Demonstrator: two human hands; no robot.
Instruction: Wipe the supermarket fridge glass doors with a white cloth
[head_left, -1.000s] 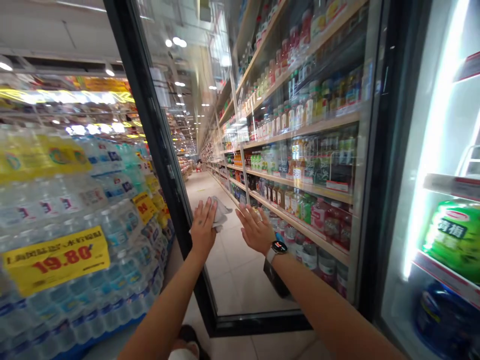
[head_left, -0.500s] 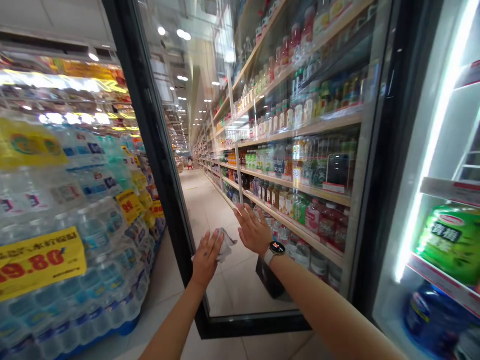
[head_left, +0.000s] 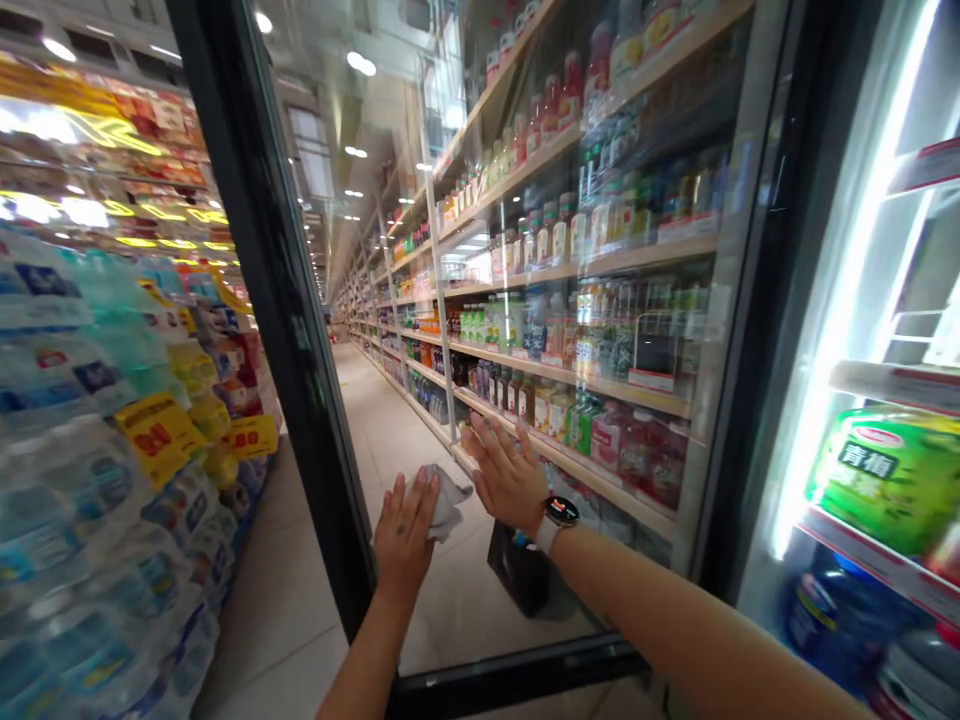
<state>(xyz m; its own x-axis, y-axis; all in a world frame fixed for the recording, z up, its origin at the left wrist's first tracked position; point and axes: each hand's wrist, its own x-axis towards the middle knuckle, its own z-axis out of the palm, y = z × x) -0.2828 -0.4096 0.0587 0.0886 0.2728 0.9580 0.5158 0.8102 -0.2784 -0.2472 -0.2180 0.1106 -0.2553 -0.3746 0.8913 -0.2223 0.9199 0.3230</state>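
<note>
My left hand (head_left: 405,535) presses a crumpled white cloth (head_left: 448,503) against a glass refrigerator door (head_left: 375,130). To its right, my right hand (head_left: 506,475) lies flat on the same pane with its fingers spread, holding nothing. A smartwatch (head_left: 561,517) with a white strap sits on that wrist. The door's black frame (head_left: 259,250) runs down the left side of the glass, close to my left hand.
Behind the glass stand wooden shelves of bottled drinks (head_left: 577,350). A dark bag (head_left: 519,570) sits low behind the pane. Shrink-wrapped water bottles (head_left: 82,500) with yellow price signs stack at left. A lit cooler (head_left: 877,480) stands at right, and a tiled aisle (head_left: 277,590) runs between.
My left hand and the cloth have slid down the glass. My right hand has dropped slightly. The whole view has swung to the left.
</note>
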